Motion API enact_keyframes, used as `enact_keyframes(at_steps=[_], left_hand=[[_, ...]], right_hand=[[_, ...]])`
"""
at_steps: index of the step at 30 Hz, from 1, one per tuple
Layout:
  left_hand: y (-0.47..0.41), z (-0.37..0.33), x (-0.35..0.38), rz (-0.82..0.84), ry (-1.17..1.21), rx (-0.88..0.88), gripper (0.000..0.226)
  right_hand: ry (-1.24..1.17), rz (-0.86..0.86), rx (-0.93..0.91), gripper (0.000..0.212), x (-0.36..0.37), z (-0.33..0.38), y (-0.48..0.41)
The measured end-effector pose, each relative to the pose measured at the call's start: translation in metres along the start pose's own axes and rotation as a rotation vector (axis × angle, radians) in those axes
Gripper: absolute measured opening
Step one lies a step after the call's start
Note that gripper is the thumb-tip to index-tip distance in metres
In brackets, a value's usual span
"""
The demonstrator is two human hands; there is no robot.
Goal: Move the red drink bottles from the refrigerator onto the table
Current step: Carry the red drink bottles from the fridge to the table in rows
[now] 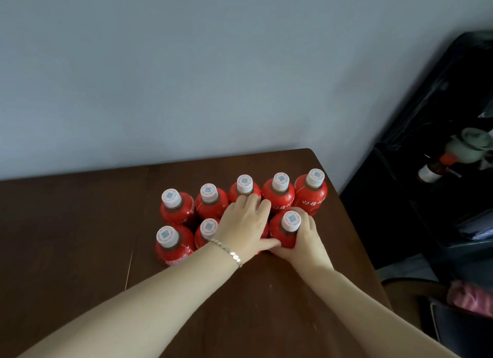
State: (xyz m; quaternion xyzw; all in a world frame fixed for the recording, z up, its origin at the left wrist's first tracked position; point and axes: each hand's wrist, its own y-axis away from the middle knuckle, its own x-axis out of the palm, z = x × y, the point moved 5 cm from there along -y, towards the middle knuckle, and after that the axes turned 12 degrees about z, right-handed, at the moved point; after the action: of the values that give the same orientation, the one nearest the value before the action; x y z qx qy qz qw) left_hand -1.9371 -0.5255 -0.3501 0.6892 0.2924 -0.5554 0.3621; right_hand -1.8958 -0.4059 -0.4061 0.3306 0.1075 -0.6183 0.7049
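Note:
Several red drink bottles with white caps stand upright in two rows on the dark brown table. The back row ends at the right with a bottle near the table's edge. My right hand grips the rightmost front-row bottle around its body. My left hand, with a silver bracelet on the wrist, covers and holds another front-row bottle, mostly hidden beneath it, just left of that one. Two more front-row bottles stand to the left.
A pale grey wall rises behind the table. To the right stands a dark open cabinet holding a small brown bottle with an orange cap and a pale teapot. A pink object lies at lower right.

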Motion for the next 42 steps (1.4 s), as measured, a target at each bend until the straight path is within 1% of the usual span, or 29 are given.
enact_keyframes(at_steps=[1,3,4,5,6,7,8,9,10,11,12,14,17,22,26,28,29,31,32,33,34,35,37,38,42], left_hand=[[0.004,0.003,-0.005,-0.102,0.006,0.051,0.055],[0.011,0.013,-0.020,-0.402,0.039,0.120,0.048],[0.009,0.019,-0.028,-0.446,0.063,0.099,0.051],[0.001,0.027,-0.033,-0.383,0.102,0.041,0.059],[-0.010,0.036,-0.036,-0.238,0.181,-0.039,0.070],[-0.022,0.046,-0.033,-0.044,0.273,-0.136,0.078],[-0.034,0.055,-0.027,0.129,0.363,-0.219,0.082],[-0.044,0.062,-0.023,0.255,0.424,-0.285,0.081],[-0.051,0.067,-0.019,0.338,0.433,-0.320,0.076],[-0.057,0.070,-0.015,0.382,0.377,-0.328,0.068],[-0.062,0.072,-0.012,0.402,0.289,-0.328,0.059],[-0.066,0.073,-0.008,0.401,0.184,-0.319,0.052],[-0.063,0.071,-0.008,0.379,0.176,-0.307,0.049],[-0.058,0.062,-0.012,0.394,0.068,-0.235,0.046],[-0.052,0.059,-0.014,0.364,0.060,-0.300,0.048],[-0.052,0.053,-0.017,0.335,0.098,-0.301,0.058],[-0.055,0.048,-0.019,0.307,0.163,-0.278,0.064],[-0.067,0.034,-0.022,0.270,0.409,-0.203,0.067],[-0.074,0.026,-0.023,0.282,0.519,-0.169,0.067],[-0.080,0.019,-0.022,0.319,0.564,-0.149,0.065],[-0.086,0.013,-0.020,0.368,0.535,-0.136,0.062],[-0.090,0.008,-0.019,0.411,0.457,-0.132,0.056],[-0.095,0.004,-0.018,0.437,0.293,-0.128,0.046],[-0.095,0.004,-0.017,0.432,0.253,-0.126,0.044],[-0.093,0.003,-0.015,0.424,0.219,-0.124,0.044]], right_hand=[[-0.001,0.019,-0.007,0.091,0.000,0.000,0.000],[0.029,0.053,-0.018,0.098,-0.002,0.000,0.000],[0.058,0.072,-0.012,0.104,-0.004,0.001,0.000],[0.091,0.087,-0.003,0.112,-0.006,0.003,0.001],[0.123,0.086,-0.001,0.118,-0.010,0.005,0.001],[0.150,0.071,-0.009,0.120,-0.014,0.008,0.002],[0.178,0.053,-0.020,0.118,-0.018,0.012,0.001],[0.211,0.045,-0.022,0.114,-0.021,0.014,0.000],[0.237,0.051,-0.004,0.106,-0.022,0.016,-0.001],[0.239,0.065,0.033,0.097,-0.022,0.015,-0.003],[0.214,0.080,0.074,0.088,-0.021,0.013,-0.004],[0.149,0.101,0.108,0.077,-0.018,0.010,-0.005],[0.139,0.103,0.099,0.070,-0.019,0.010,-0.006],[0.189,0.154,0.099,0.074,-0.023,0.010,-0.010],[0.228,0.165,0.109,0.079,-0.022,0.013,-0.012],[0.242,0.175,0.113,0.080,-0.021,0.012,-0.011],[0.242,0.180,0.116,0.081,-0.020,0.012,-0.011],[0.233,0.174,0.116,0.080,-0.020,0.012,-0.010],[0.228,0.167,0.114,0.080,-0.020,0.012,-0.009],[0.219,0.158,0.114,0.079,-0.020,0.012,-0.009],[0.207,0.148,0.116,0.079,-0.020,0.011,-0.009],[0.196,0.139,0.120,0.078,-0.020,0.011,-0.009],[0.186,0.127,0.128,0.077,-0.021,0.010,-0.008],[0.188,0.126,0.130,0.076,-0.021,0.009,-0.009],[0.195,0.132,0.138,0.075,-0.021,0.007,-0.009]])
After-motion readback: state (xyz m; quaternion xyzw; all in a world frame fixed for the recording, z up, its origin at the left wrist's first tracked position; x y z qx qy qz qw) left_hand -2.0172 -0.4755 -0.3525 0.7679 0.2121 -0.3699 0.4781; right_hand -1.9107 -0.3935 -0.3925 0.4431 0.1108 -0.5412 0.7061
